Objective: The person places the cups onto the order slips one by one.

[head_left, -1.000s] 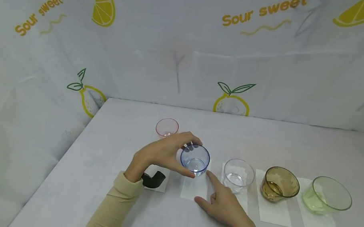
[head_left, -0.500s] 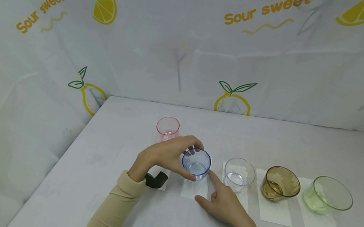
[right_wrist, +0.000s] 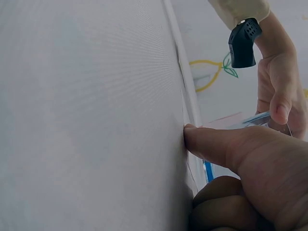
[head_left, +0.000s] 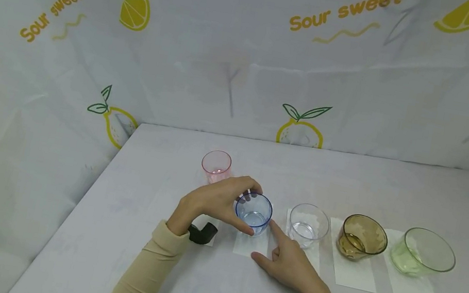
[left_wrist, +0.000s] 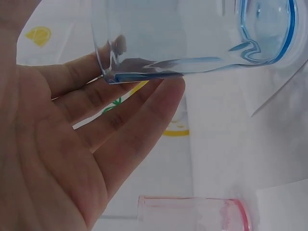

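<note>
My left hand (head_left: 225, 200) grips a blue-tinted glass cup (head_left: 253, 219), thumb on the near side and fingers round the far side. Under the upright cup lies a white paper rectangle (head_left: 250, 248). In the left wrist view the blue cup (left_wrist: 192, 33) crosses the top, with a fingertip against its wall. My right hand (head_left: 289, 266) has its index finger stretched to the cup's lower right side and its thumb extended; the other fingers curl under. In the right wrist view the right thumb (right_wrist: 211, 142) is down at the table surface, partly hiding the cup.
Right of the blue cup, a clear cup (head_left: 307, 227), an amber cup (head_left: 361, 239) and a pale green cup (head_left: 423, 253) stand in a row on paper rectangles. A pink cup (head_left: 216, 165) stands behind my left hand. Printed white cloth (head_left: 206, 94) hangs behind the table.
My left hand has brought the blue cup slightly toward me and to the right, lower over the paper. The right hand has stayed nearly still.
</note>
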Motion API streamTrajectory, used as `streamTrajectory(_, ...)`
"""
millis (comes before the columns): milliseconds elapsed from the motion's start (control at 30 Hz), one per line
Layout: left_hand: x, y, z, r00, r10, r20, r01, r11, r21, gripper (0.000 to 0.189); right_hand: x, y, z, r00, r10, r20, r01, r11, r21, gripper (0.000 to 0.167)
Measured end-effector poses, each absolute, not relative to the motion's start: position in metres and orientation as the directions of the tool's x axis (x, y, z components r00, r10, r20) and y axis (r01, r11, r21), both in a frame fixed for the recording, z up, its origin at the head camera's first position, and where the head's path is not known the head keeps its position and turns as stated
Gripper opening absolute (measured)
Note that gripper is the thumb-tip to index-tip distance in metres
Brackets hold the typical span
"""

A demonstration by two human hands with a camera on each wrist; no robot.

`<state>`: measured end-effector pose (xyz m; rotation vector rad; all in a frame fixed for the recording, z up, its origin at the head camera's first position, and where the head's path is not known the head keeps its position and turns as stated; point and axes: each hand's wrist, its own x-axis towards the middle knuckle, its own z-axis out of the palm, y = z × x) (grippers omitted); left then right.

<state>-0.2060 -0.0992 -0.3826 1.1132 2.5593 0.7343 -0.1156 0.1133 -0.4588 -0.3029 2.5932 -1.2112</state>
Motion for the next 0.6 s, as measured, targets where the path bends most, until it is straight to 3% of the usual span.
streamTrajectory(600, -0.2089, -0.0977, -0.3858, -0.689, 0.724, -0.042, 0.594, 0.597, 0.539, 0.079, -0.1162, 0.1134, -0.4581, -0.941, -0.304, -0.15, -0.077, 0.623, -0.779, 0.088)
